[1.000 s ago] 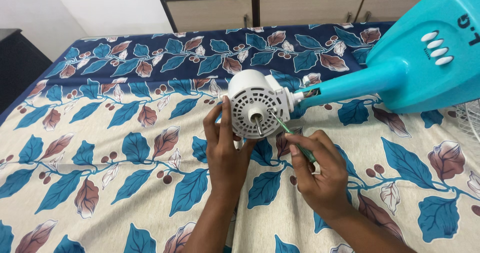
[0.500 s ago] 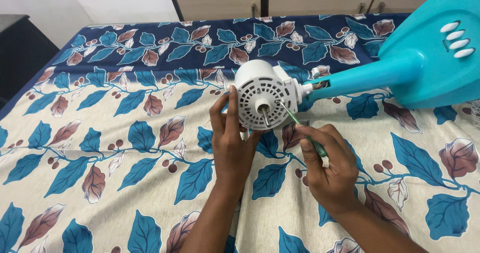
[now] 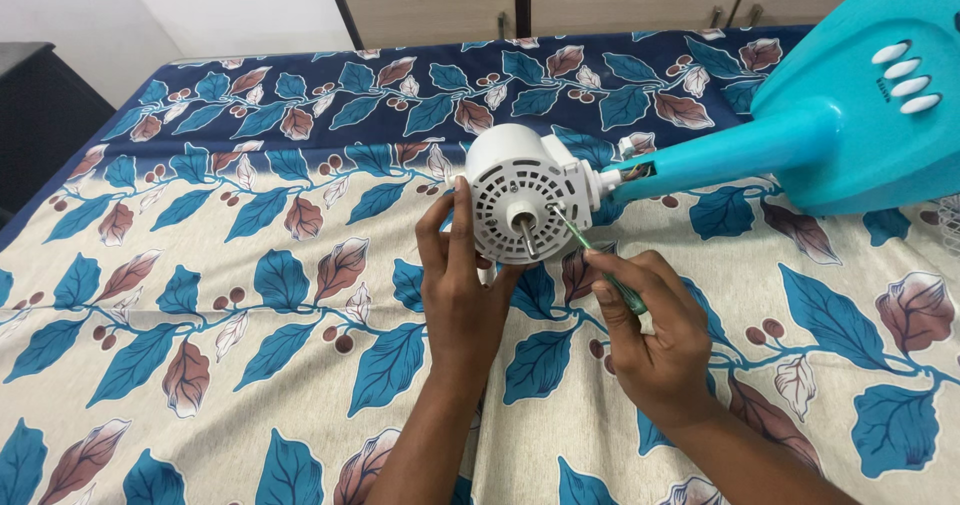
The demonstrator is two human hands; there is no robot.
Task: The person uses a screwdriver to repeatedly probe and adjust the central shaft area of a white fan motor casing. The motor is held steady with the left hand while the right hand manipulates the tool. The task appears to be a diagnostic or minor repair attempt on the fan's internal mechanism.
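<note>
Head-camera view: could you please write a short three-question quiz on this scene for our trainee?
1. True or false: the left hand steadies the white motor housing.
2. What does the right hand hold? A) a green-handled screwdriver B) a hammer C) a cloth
3. What colour is the fan base that lies on the leaf-patterned bedsheet?

Key:
1. True; its fingers rest on the housing's left side.
2. A; the green-handled screwdriver has its tip at the housing's grilled face, right of the shaft.
3. Turquoise, with white buttons.
</note>
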